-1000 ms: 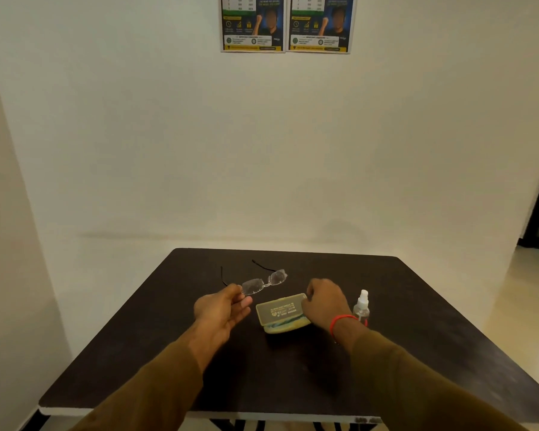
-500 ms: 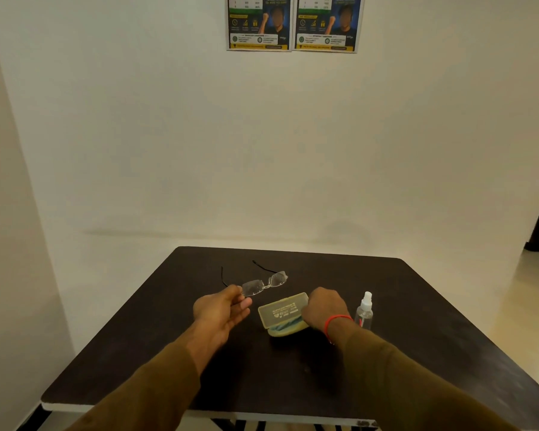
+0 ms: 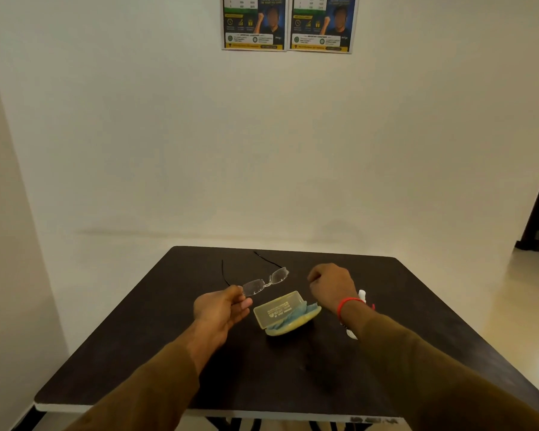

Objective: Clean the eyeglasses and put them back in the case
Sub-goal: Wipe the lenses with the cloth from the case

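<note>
Right grip (image 3: pixel 330 283) now lifted off the case (image 3: pixel 279 309), clenched; palm side hidden. Left grip (image 3: pixel 221 309) still pinches eyeglasses (image 3: pixel 263 283). Spray bottle (image 3: pixel 362 295) mostly behind right wrist.

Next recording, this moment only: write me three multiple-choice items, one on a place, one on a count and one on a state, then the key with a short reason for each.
1. Where does the crumpled blue cloth lie?
A. in the open pale yellow-green plastic case
B. on the floor
C. tucked in a sleeve

2. How many printed posters are in view?
A. one
B. two
C. four

3. How are the thin black arms of the rimless clear eyeglasses set?
A. folded flat
B. unfolded
C. one missing

Key:
1 A, the cloth sits in the case's lower half under the raised lid.
2 B, a pair hangs side by side on the wall.
3 B, both arms stretch away from the lenses while the left hand holds one end.
</note>
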